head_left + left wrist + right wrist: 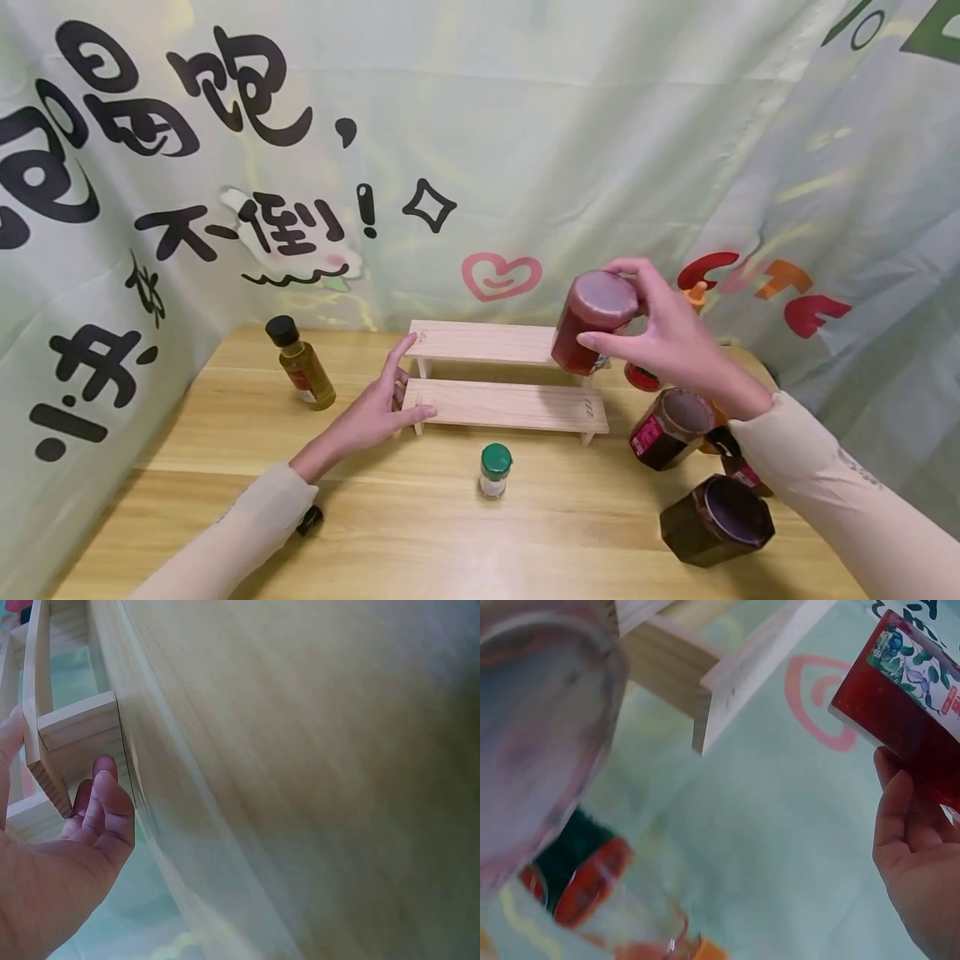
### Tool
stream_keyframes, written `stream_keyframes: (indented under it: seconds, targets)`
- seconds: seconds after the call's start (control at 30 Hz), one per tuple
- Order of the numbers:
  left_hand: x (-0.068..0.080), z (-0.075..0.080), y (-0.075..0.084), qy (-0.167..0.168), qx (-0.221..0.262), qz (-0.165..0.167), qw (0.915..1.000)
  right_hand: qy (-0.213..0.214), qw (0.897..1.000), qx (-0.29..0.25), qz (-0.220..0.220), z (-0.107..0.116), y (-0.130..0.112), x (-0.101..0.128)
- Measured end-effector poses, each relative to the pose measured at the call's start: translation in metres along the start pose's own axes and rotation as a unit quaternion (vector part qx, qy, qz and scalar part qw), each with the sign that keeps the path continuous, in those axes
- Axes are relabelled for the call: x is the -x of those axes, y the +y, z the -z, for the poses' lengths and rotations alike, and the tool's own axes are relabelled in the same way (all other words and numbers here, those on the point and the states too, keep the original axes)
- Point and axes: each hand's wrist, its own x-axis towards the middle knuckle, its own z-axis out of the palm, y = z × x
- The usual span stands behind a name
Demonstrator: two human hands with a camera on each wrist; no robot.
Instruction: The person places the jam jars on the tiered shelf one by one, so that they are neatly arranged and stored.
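My right hand (652, 321) grips a faceted jar with dark red contents (588, 333), raised over the right end of the upper tier of a pale two-tier wooden rack (480, 342). In the right wrist view, the jar (907, 712) shows a white label with leaves, and fingers wrap its side. My left hand (378, 408) holds the rack's left end. Its thumb lies on the lower tier and its index finger reaches the upper one. In the left wrist view, the other fingers (109, 810) curl round the lower tier's end by its leg.
A small green-capped shaker (495, 471) stands before the rack. To the left is a black-capped bottle of yellow liquid (303, 367). More dark faceted jars (671, 429) stand at right, near an orange-tipped bottle (697, 293) partly hidden by the right arm. A printed curtain (420, 108) hangs behind.
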Motion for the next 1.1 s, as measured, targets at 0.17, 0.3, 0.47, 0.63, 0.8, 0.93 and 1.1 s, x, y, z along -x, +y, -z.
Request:
stream_keyframes:
  seconds: [0.17, 0.3, 0.47, 0.63, 0.8, 0.93, 1.1]
  targets:
    - [0.004, 0.001, -0.001, 0.0, -0.001, 0.01, 0.9999, -0.013, 1.0, -0.021, 0.018, -0.024, 0.006, -0.014]
    - [0.004, 0.002, -0.001, -0.002, -0.001, 0.009, 1.0, -0.023, 0.999, -0.045, 0.02, -0.041, 0.011, -0.026]
    - [0.003, 0.003, 0.0, -0.005, 0.0, 0.004, 1.0, -0.043, 0.996, -0.075, 0.026, -0.062, 0.014, -0.044]
    - [0.003, 0.002, 0.0, -0.002, -0.001, 0.006, 1.0, -0.054, 0.994, -0.09, 0.041, -0.08, 0.011, -0.057]
    - [0.0, 0.001, -0.001, -0.003, -0.002, 0.0, 1.0, -0.059, 0.993, -0.097, 0.043, -0.094, 0.005, -0.065]
    - [-0.001, 0.0, 0.0, -0.001, -0.003, -0.001, 1.0, -0.067, 0.993, -0.092, 0.042, -0.104, 0.001, -0.07]
    - [0.0, 0.0, -0.002, -0.003, -0.005, 0.001, 1.0, -0.073, 0.992, -0.09, 0.049, -0.115, -0.002, -0.076]
